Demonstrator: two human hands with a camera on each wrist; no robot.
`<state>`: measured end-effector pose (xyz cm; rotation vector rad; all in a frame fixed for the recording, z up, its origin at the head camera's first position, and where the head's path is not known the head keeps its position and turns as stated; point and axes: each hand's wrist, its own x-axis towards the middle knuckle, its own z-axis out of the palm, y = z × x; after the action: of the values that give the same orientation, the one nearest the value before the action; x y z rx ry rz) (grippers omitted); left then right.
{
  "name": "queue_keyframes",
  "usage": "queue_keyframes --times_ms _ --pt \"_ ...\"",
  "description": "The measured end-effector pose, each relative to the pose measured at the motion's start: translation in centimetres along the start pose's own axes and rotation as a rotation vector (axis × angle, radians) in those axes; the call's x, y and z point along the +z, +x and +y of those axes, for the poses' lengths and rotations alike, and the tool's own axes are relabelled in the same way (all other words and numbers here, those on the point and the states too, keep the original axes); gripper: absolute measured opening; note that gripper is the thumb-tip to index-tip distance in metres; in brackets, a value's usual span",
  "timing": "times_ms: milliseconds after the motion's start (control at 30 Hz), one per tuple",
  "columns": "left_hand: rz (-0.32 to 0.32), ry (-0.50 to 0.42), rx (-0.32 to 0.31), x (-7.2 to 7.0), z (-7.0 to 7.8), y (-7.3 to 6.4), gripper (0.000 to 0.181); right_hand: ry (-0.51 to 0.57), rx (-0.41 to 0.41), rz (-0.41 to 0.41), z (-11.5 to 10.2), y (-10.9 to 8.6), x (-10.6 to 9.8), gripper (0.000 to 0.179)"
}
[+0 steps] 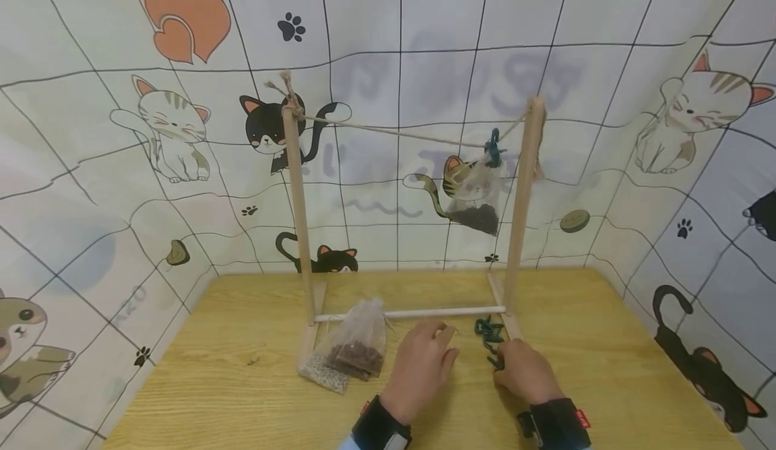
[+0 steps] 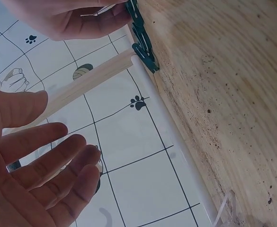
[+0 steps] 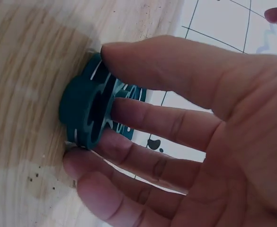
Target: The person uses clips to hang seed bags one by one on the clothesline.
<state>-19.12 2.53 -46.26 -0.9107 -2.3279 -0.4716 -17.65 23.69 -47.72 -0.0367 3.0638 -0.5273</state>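
My right hand (image 1: 527, 372) is at the table by the right foot of a wooden frame. Its thumb and fingers pinch a dark green plastic clothespin (image 3: 79, 106), which is low against the tabletop. Several more green clothespins (image 1: 488, 330) lie in a cluster just beyond those fingers. My left hand (image 1: 418, 372) hovers over the table with relaxed, slightly bent fingers and an empty palm. To its left, a sheer drawstring pouch with brown contents (image 1: 359, 352) leans on a pouch of pale speckled contents (image 1: 324, 371).
Between the frame's left post (image 1: 296, 194) and right post (image 1: 524, 201) runs a sagging string (image 1: 394, 131). A green clothespin (image 1: 494, 148) holds a sheer pouch with dark contents (image 1: 477, 215) on it. Along the bottom lies a white crossbar (image 1: 445, 312). A cat-print sheet stands behind the table.
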Motion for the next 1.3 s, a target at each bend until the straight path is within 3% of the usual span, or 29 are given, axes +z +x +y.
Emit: queue_keyframes --times_ms 233,333,433,533,667,767,900,1067,1300 --pt "0.002 -0.03 -0.027 -0.3 -0.1 -0.1 0.029 0.099 0.023 -0.013 0.4 -0.1 0.0 0.019" --pt "0.003 -0.072 -0.06 -0.7 -0.4 0.0 0.031 0.19 -0.019 0.019 0.0 -0.1 -0.8 0.021" --pt "-0.002 -0.14 -0.109 -1.1 -0.8 0.2 0.032 0.305 -0.107 0.103 -0.7 -0.1 -1.5 0.021" --pt "-0.026 -0.268 -0.189 -1.5 -1.1 0.3 0.033 0.421 -0.189 0.186 -1.3 -0.2 -2.0 0.023" --pt "-0.057 -0.53 -0.283 -2.0 -1.2 0.6 0.037 0.567 -0.271 0.248 -2.3 -0.6 -2.4 0.028" --pt "-0.075 -0.679 -0.298 -2.1 -1.3 0.8 0.038 0.687 -0.349 0.261 -3.0 -0.7 -2.4 0.03" --pt "-0.121 -0.792 -0.3 -1.9 -1.3 1.0 0.035 0.815 -0.468 0.259 -3.8 -0.7 -2.3 0.034" --pt "-0.175 -0.903 -0.314 -1.8 -1.3 1.2 0.032 0.866 -0.536 0.248 -4.3 -0.6 -2.0 0.038" --pt "-0.185 -0.925 -0.355 -1.7 -1.2 1.3 0.031 0.868 -0.542 0.242 -4.5 -0.6 -1.9 0.039"
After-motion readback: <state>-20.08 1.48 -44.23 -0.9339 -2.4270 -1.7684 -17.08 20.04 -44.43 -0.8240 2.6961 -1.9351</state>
